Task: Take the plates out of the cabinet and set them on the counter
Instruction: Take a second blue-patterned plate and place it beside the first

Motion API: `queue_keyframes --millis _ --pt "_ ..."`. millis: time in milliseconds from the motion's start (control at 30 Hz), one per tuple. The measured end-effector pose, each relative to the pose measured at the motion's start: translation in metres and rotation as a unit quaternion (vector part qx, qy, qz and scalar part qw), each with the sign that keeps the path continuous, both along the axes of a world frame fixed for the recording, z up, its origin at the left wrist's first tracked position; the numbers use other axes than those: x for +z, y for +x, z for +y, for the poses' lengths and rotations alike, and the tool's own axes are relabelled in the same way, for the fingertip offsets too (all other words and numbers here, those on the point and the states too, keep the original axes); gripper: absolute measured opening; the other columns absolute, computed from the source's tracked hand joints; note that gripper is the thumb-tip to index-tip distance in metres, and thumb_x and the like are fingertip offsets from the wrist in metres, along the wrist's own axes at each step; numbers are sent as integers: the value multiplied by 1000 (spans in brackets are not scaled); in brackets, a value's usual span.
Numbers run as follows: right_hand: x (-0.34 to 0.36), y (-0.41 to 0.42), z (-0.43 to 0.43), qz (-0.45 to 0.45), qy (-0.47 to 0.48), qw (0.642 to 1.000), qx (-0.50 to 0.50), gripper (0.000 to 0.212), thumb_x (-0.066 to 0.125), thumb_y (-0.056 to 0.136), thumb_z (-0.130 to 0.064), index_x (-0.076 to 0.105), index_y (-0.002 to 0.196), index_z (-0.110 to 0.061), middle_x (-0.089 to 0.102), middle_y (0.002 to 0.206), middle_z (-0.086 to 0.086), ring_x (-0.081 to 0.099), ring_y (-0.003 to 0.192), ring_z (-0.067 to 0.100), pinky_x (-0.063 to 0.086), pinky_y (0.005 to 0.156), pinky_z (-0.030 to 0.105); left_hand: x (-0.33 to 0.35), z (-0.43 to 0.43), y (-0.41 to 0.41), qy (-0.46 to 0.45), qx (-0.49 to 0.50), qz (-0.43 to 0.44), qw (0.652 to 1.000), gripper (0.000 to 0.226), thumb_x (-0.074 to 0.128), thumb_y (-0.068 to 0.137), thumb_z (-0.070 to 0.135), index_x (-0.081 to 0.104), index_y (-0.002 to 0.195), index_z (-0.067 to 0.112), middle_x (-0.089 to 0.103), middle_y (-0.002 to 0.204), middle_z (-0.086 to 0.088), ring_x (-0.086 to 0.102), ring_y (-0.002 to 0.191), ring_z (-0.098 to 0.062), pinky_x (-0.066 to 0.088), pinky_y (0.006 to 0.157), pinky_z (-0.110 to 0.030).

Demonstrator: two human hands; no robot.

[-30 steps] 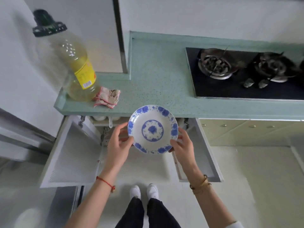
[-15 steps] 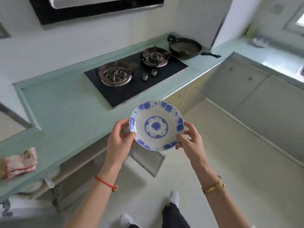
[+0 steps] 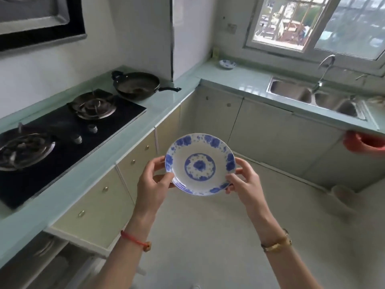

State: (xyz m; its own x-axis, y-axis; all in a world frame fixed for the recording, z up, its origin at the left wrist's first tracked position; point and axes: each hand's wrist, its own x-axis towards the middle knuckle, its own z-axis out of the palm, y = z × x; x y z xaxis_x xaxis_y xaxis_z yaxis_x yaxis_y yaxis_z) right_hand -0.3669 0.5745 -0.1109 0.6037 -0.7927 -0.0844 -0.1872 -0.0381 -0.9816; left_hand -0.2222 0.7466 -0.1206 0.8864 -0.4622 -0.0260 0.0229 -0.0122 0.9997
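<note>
A white plate with a blue flower pattern (image 3: 200,163) is held level in mid-air over the floor. My left hand (image 3: 153,184) grips its left rim and my right hand (image 3: 244,184) grips its right rim. A second blue-and-white dish (image 3: 227,64) sits on the pale green counter (image 3: 245,79) in the far corner under the window. The open cabinet (image 3: 52,259) is at the lower left, its inside mostly out of view.
A black gas hob (image 3: 62,130) with two burners is set in the left counter, with a dark frying pan (image 3: 136,85) beyond it. A steel double sink (image 3: 312,95) with a tap lies at the right. An orange basin (image 3: 364,142) hangs below the sink counter.
My view has swung right, away from the open cabinet toward the corner and the sink. Both hands still hold the plate, which has moved along with me.
</note>
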Motion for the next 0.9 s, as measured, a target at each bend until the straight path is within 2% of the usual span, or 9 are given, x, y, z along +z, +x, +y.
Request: queue_keyframes --millis 100,233,467,633,800,900 --pt "3 3 -51 -3 2 1000 -19 46 53 86 5 59 122 -23 61 91 8 58 48 11 50 50 25 2 -58 8 -4 -15 1 1000 37 66 87 2 65 118 21 68 117 5 68 107 -12 60 68 -23" --pt "2 18 -111 -2 5 999 -45 46 53 85 5 59 123 -19 62 92 9 58 48 10 49 49 24 3 -126 31 -6 -39 -3 999 37 65 86 1 66 116 22 69 116 4 70 92 4 59 65 -20" --pt "-8 81 -219 2 9 997 -71 44 53 83 5 62 119 -19 65 94 11 61 57 14 52 52 25 -4 -245 102 -2 -71 -2 997 36 63 88 1 65 116 22 69 115 6 70 90 7 58 64 -18" --pt "-4 150 -312 -8 1 996 -83 43 54 84 3 62 116 -23 66 93 7 61 63 14 52 52 22 4 -344 178 -6 -98 -7 995 35 63 89 2 64 116 24 69 114 8 68 103 -6 61 72 -24" --pt "4 211 -406 -21 -10 992 -121 42 57 84 1 63 116 -25 68 90 4 61 57 7 50 52 19 17 -452 252 -14 -135 -21 991 37 63 88 -1 65 111 28 71 111 6 70 97 -7 62 74 -30" --pt "4 237 -461 -13 -15 989 -149 42 57 84 1 63 118 -23 68 88 5 59 51 2 49 50 17 19 -519 285 -6 -164 -25 986 38 63 88 -1 65 108 31 71 112 3 69 102 -13 62 75 -32"
